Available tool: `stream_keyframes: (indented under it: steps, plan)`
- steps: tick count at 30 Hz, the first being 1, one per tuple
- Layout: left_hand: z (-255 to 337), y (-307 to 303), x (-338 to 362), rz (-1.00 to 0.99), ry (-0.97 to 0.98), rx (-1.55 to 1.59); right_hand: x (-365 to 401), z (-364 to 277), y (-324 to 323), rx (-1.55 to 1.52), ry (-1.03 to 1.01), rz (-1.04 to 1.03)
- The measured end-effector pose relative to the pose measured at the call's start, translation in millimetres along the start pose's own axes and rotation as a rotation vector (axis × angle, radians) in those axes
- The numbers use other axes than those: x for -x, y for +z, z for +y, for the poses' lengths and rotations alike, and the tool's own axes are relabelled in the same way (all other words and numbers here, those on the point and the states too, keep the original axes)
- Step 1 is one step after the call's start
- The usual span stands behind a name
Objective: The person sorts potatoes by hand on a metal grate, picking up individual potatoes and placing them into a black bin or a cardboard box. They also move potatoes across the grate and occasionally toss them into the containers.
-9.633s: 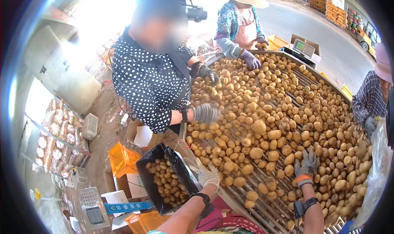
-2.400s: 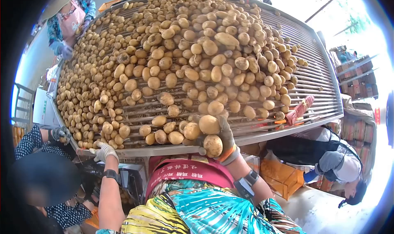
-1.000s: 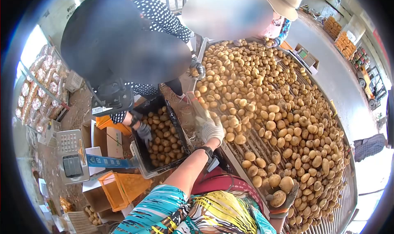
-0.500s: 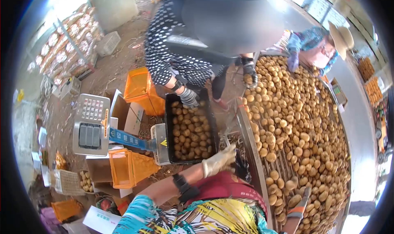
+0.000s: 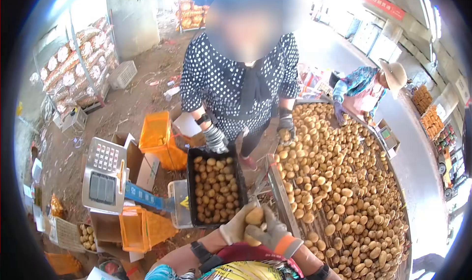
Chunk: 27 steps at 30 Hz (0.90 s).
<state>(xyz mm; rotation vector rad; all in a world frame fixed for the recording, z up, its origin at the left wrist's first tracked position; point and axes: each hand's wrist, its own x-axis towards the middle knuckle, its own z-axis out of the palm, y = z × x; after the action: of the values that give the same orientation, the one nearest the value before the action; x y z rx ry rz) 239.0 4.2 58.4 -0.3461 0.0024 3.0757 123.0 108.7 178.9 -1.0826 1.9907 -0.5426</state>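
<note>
My gloved left hand [image 5: 237, 226] and my gloved right hand [image 5: 274, 236] meet in front of my waist, fingers curled around potatoes. One potato [image 5: 254, 216] shows on top between them, and another potato [image 5: 252, 239] peeks out below. Just beyond my left hand is a black crate [image 5: 241, 182] of potatoes on the platform of a scale [image 5: 179, 201]. To the right of my right hand, many potatoes [image 5: 344, 201] lie spread over a slatted sorting table [image 5: 314, 224].
Across from me a co-worker in a dotted top [image 5: 236, 93] has one gloved hand [image 5: 215, 138] by the crate and another holding a potato. Another person [image 5: 368, 91] works at the table's far side. Orange baskets [image 5: 162, 137] and the scale's display [image 5: 103, 174] stand left.
My right hand has come off the potato pile to meet my left hand, with potatoes between them. My view has tilted up. The co-worker opposite stands more upright.
</note>
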Motion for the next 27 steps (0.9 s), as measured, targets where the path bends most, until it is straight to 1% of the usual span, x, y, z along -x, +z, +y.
stream_keyframes:
  steps: [1, 2, 3, 4, 5, 6, 7, 8, 9, 11, 12, 13, 15, 16, 17, 18, 19, 20, 21, 23, 25, 27]
  plan:
    - [-0.4, -18.8, 4.8, 0.072, 0.092, -0.098, -3.2, 4.3, -1.0, 0.006, -0.011, 0.014]
    - [3.4, -25.7, 12.6, 0.063, 0.097, -0.105, -4.7, 11.1, -1.2, 0.177, -0.13, -0.013]
    - [4.9, -32.1, 21.0, 0.022, 0.005, -0.06, -4.9, 15.0, -2.3, 0.344, -0.242, -0.047]
    - [6.5, -36.8, 26.1, -0.014, -0.085, -0.015, -5.4, 10.9, -4.8, 0.294, -0.199, -0.124]
    - [9.2, -44.4, 27.2, -0.007, -0.077, -0.016, -6.7, 17.3, -4.9, 0.291, -0.207, -0.13]
    - [12.7, -58.3, 28.0, -0.12, -0.073, 0.077, -6.0, 31.4, -4.1, -0.101, -0.151, -0.189]
    - [18.2, -74.2, 30.1, -0.231, -0.064, 0.172, -5.7, 28.3, -6.1, -0.493, -0.083, -0.252]
    - [27.7, -92.4, 32.7, -0.096, -0.061, 0.203, 0.1, 23.7, -11.8, -0.747, 0.027, -0.213]
    - [40.5, -51.0, 46.4, -0.042, -0.043, 0.286, 3.7, 30.3, -13.8, -0.803, 0.033, -0.097]
    - [54.7, -60.9, 62.7, -0.178, -0.011, 0.343, 13.0, 47.9, -20.0, -0.929, 0.147, 0.093]
    - [59.4, -68.7, 69.6, -0.095, 0.065, 0.307, 18.1, 64.1, -22.8, -1.02, 0.208, 0.123]
    - [65.7, -78.7, 75.5, -0.085, 0.067, 0.316, 25.6, 74.0, -23.4, -1.11, 0.272, 0.153]
    - [80.7, -92.2, 86.7, -0.015, 0.163, 0.299, 45.9, 80.4, -25.6, -1.03, 0.434, 0.291]
    - [89.2, -89.3, 92.0, 0.054, 0.283, 0.191, 55.7, 91.6, -22.7, -1.014, 0.469, 0.343]
    - [104.0, -94.1, 94.7, 0.138, 0.408, 0.149, 62.2, 108.4, -19.6, -1.012, 0.471, 0.341]
    - [121.5, -98.2, 99.4, 0.221, 0.534, 0.109, 67.3, 133.7, -15.6, -1.115, 0.566, 0.372]
    - [146.9, -85.1, 113.0, 0.207, 0.51, 0.224, 77.4, 172.0, -9.2, -1.214, 0.666, 0.402]
    - [188.2, -92.7, 126.3, 0.03, 0.549, 0.013, 92.8, 285.5, 14.7, -1.524, 0.277, 0.102]
    - [241.3, -125.4, 135.6, 0.039, 0.763, -0.002, 95.3, 272.7, 12.1, -1.523, 0.282, 0.098]
    - [312.1, -103.0, 164.4, 0.31, 0.992, 0.145, 88.3, 240.0, 7.3, -1.38, 0.41, 0.257]
    - [355.6, -72.6, 177.2, 0.524, 1.125, 0.168, 84.1, 216.7, 5.6, -1.247, 0.508, 0.38]
    - [348.9, -51.7, 156.3, 0.704, 1.136, -0.091, 81.9, 206.0, 7.1, -1.202, 0.535, 0.425]
